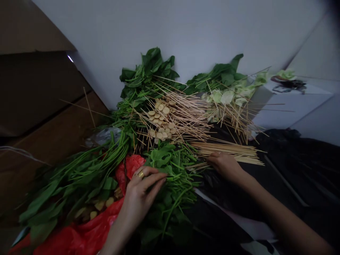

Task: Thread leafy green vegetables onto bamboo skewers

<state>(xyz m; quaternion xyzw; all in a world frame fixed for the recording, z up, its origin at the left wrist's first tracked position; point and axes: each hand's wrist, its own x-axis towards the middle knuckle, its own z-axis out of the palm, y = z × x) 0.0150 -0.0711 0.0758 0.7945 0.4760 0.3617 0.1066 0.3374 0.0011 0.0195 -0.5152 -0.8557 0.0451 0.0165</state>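
My left hand (pixel 142 189), with a gold ring (pixel 141 174) on one finger, curls over a heap of leafy green stems (pixel 170 191) and seems to grip them. My right hand (pixel 224 164) closes on the near end of a flat bundle of thin bamboo skewers (pixel 228 152). Behind both hands, skewers threaded with pale round slices (pixel 162 118) fan out across the pile. Further right, other skewers carry pale green leaves (pixel 227 97). Long-stemmed spinach-like greens (pixel 79 177) lie to the left of my left hand.
A red plastic bag (pixel 79 237) lies under the greens, holding pale chunks (pixel 99 205). Black plastic sheeting (pixel 292 170) covers the right side. A white wall (pixel 186 32) rises behind the pile. A white box (pixel 289 102) stands at the right, and brown wooden surfaces (pixel 39 124) fill the left.
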